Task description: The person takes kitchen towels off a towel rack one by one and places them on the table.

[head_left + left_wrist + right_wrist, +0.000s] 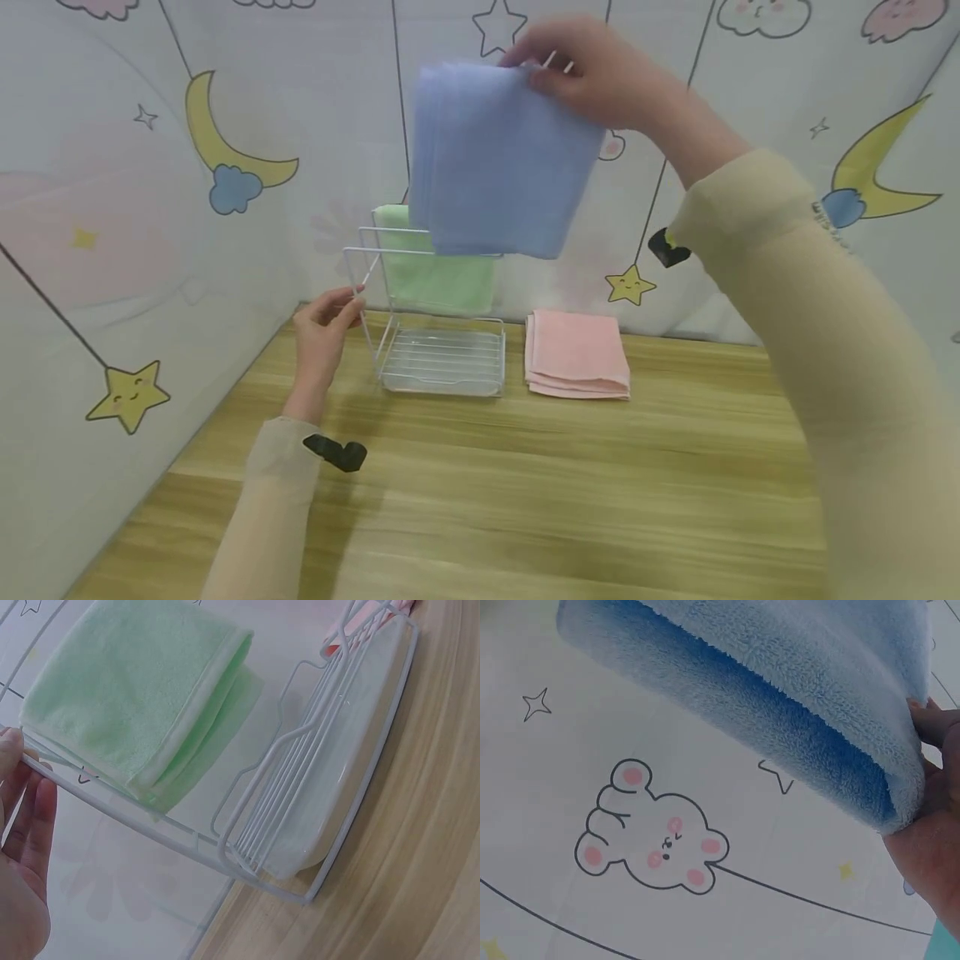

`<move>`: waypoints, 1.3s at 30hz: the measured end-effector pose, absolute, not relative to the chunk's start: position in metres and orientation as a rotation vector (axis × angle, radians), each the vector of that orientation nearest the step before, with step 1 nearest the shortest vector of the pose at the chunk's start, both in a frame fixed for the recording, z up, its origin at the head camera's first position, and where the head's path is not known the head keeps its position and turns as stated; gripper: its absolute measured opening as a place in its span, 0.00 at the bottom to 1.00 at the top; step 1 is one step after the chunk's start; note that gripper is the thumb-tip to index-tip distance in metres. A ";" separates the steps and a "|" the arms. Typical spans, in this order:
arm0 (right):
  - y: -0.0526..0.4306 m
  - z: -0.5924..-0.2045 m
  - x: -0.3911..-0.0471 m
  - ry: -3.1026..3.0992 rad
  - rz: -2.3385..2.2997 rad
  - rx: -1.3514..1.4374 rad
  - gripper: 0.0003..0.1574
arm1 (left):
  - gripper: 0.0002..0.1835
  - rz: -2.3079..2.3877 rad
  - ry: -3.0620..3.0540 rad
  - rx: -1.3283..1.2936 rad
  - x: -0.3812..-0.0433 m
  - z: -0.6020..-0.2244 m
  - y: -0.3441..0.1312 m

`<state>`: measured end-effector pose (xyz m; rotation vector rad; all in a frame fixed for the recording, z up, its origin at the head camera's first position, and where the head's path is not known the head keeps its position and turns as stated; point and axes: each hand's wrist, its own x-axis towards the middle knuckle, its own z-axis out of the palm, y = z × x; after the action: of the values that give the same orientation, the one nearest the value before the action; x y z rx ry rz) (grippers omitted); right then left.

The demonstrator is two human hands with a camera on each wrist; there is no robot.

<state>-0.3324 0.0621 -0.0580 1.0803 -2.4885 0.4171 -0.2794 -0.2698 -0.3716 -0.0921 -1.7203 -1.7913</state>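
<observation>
High in the head view, my right hand (592,71) pinches a folded blue towel (502,167) by its upper right edge, and the towel hangs in front of the upper bars of a white wire rack (352,271). The right wrist view shows the plush blue folds (780,690) close up. My left hand (324,333) holds the rack's left side frame between thumb and fingers. A green towel (442,279) drapes over the rack's back bar, partly hidden by the blue one. In the left wrist view its folded layers (142,697) hang over the wire.
Under the rack's wire shelf lies a pale tray (442,383). A folded pink towel (577,354) rests on the wooden table (570,483) right of the rack. Behind stands a wall covering (315,100) printed with moons, stars and clouds.
</observation>
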 end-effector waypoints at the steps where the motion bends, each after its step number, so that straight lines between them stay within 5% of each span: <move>1: 0.069 -0.058 -0.332 -2.512 0.401 1.065 0.22 | 0.15 -1.792 -1.715 -0.094 -0.279 -0.371 -0.270; 11: 0.137 -0.078 -0.327 -2.606 0.372 0.993 0.22 | 0.12 -1.772 -1.743 -0.047 -0.278 -0.372 -0.274; 39: 0.270 -0.218 -0.321 -2.852 0.519 1.058 0.19 | 0.10 -1.707 -1.776 -0.065 -0.275 -0.370 -0.269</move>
<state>-0.3211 0.2701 -0.2178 1.0578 -2.8516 0.5189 -0.2752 -0.2693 -0.3696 -0.0645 -1.7765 -1.7072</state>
